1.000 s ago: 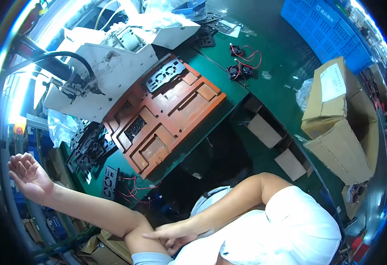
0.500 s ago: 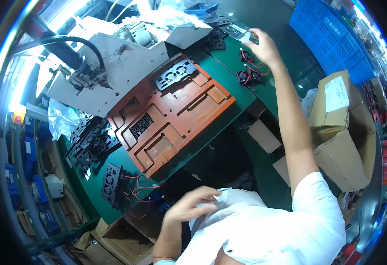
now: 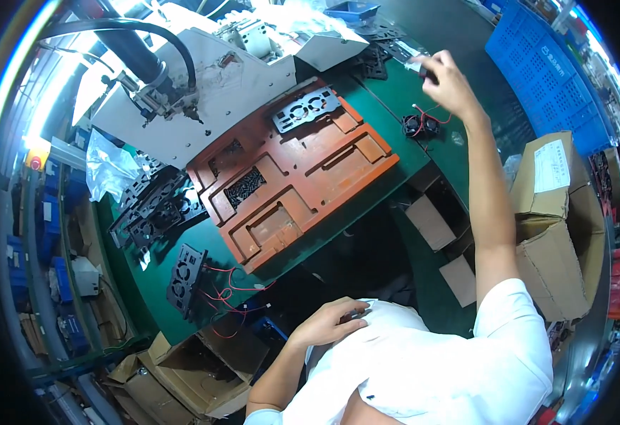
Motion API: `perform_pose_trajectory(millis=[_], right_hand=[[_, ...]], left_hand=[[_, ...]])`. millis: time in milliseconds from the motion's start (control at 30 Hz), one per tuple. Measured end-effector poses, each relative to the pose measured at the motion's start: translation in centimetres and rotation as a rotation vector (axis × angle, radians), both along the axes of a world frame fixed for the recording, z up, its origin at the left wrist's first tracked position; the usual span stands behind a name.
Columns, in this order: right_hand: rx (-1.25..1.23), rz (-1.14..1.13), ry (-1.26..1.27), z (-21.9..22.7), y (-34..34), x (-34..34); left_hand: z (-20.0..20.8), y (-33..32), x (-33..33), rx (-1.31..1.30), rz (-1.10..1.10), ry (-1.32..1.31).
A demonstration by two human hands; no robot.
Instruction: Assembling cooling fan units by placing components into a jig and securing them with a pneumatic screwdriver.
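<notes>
Small dark part [image 3: 421, 67] pinched in right hand [image 3: 448, 83], arm stretched to 1 o'clock over green bench [image 3: 366, 106]. Black fan with red wires [image 3: 421, 126] just below hand. Left hand [image 3: 330, 322] loosely curled, empty, resting on white shirt at 6 o'clock. Orange fixture tray [image 3: 292, 173] at centre.

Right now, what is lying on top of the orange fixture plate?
On the orange fixture plate lie a grey perforated bracket at its far end and a dark grille part in a recess. What lies beneath either is covered.
</notes>
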State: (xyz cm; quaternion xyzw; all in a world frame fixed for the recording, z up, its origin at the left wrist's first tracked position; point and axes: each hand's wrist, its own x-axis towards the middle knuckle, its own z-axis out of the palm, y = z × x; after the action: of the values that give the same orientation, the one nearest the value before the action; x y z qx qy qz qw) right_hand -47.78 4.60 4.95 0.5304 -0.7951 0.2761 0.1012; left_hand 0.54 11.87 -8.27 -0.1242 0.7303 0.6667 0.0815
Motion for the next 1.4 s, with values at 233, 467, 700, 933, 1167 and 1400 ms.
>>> perform_pose_trajectory(millis=[233, 467, 700, 933, 1167, 1400], right_hand=[[0.527, 0.121, -0.123, -1.7, 2.2, 4.3], [0.519, 0.025, 0.009, -3.1, 0.8, 2.7], [-0.337, 0.113, 0.104, -0.7, 0.2, -0.8], [-0.769, 0.244, -0.704, 0.5, 0.8, -1.3], [-0.692, 0.786, -1.213, 2.2, 5.0, 9.3], [-0.049, 0.88, -0.671, -2.8, 5.7, 23.1]], left_hand=[[0.5, 0.1, -0.5, -0.036, -0.034, 0.005], [-0.1, -0.6, -1.1, 0.011, 0.058, 0.129], [2.7, -3.8, -1.7, 0.254, 0.335, 0.291], [3.2, -4.8, -2.4, 0.413, 0.465, 0.303], [4.7, -5.2, -3.0, 0.44, 0.621, 0.398], [7.5, -8.1, -5.4, 0.724, 0.748, 0.61]])
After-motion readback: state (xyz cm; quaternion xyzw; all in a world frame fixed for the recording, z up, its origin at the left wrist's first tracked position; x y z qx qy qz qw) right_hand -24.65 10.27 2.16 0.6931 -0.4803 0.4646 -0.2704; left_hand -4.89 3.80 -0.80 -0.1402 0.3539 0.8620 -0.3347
